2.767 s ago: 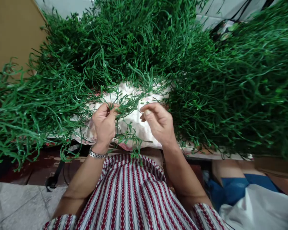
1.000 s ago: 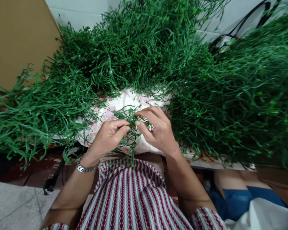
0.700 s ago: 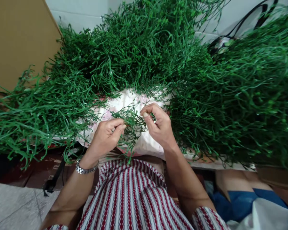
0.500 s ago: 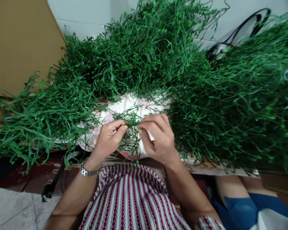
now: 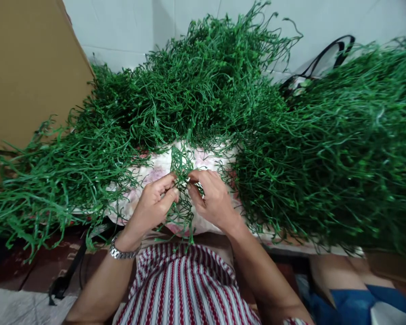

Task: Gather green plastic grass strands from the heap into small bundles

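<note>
A small bunch of thin green plastic-looking stems [image 5: 182,164] lies over the white floral cloth [image 5: 155,174] in front of me. My left hand [image 5: 155,201] pinches the bunch from its left side, thumb against forefinger. On the other side, my right hand [image 5: 211,196] has its thumb and fingers closed at the stems, close to my left fingertips. Stem ends hang below both hands toward my striped garment [image 5: 186,284]. Large heaps of similar green stems surround the cloth: one at the left [image 5: 64,167], one behind [image 5: 203,81], one at the right [image 5: 325,167].
A tan board [image 5: 30,67] stands at the back left against the pale wall [image 5: 118,27]. Black bag handles [image 5: 325,54] rise behind the right heap. Another person's legs [image 5: 338,273] show at the lower right, below the table edge.
My right hand has come slightly lower and closer to my left hand, its fingers more closed on the stems. The bunch now stands more upright. The whole view has shifted a little.
</note>
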Tool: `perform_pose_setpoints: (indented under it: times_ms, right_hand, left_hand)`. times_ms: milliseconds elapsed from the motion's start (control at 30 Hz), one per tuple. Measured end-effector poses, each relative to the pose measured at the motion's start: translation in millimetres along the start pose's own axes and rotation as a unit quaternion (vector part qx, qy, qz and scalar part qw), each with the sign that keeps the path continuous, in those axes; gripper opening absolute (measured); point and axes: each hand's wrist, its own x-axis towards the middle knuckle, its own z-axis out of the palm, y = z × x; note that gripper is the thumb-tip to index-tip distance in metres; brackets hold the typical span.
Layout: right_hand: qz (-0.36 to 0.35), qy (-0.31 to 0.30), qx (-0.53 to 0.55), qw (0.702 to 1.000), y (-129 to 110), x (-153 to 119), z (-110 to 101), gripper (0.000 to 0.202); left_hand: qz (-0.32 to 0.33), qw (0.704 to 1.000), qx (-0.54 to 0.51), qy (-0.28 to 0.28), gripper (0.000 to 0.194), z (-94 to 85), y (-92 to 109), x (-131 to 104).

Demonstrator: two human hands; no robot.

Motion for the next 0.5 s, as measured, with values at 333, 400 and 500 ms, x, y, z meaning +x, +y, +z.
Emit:
perform_pose_setpoints:
  times_ms: [333, 400, 500]
  right_hand:
    - [0.033, 0.056, 0.092, 0.994, 3.5, -3.4, 5.7, 0.026]
    - [0.066, 0.091, 0.156, 0.981, 6.8, -1.8, 3.0, 0.023]
    - [0.125, 0.131, 0.235, 0.955, 14.8, 0.9, -1.5, 0.021]
  left_hand:
    - [-0.004, 0.998, 0.002, 0.065, 0.021, 8.1, -1.0, 4.4]
    - [-0.004, 0.995, 0.015, 0.100, 0.021, 5.6, -5.7, 5.0]
    - [-0.008, 0.992, 0.030, 0.121, 0.022, -2.2, -14.5, 5.5]
